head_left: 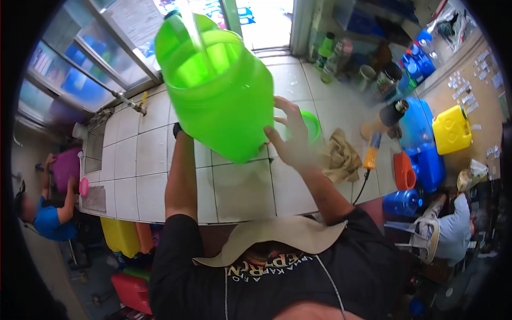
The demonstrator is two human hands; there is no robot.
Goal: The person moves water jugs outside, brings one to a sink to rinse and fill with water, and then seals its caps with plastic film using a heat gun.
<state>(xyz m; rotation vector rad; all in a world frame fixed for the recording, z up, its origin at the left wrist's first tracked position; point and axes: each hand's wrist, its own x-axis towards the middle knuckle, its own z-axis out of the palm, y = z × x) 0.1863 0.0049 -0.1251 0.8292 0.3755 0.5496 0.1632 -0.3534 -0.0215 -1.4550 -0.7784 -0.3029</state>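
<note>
A bright green translucent plastic jug with a wide round mouth and a handle is held up, tilted, above the tiled counter. My left arm reaches up behind its lower left side; a dark band shows at the wrist, and the jug hides the left fingers. My right hand presses against the jug's right side, thumb and fingers bent along it. Just beyond that hand a green ring-shaped piece lies on the tiles. A crumpled brown cloth rests to the right of it.
A heat gun with an orange handle and cord stands right of the cloth. Bottles and jars crowd the back right. A yellow jerrycan and blue containers stand at right. One person works at left, another sits at right.
</note>
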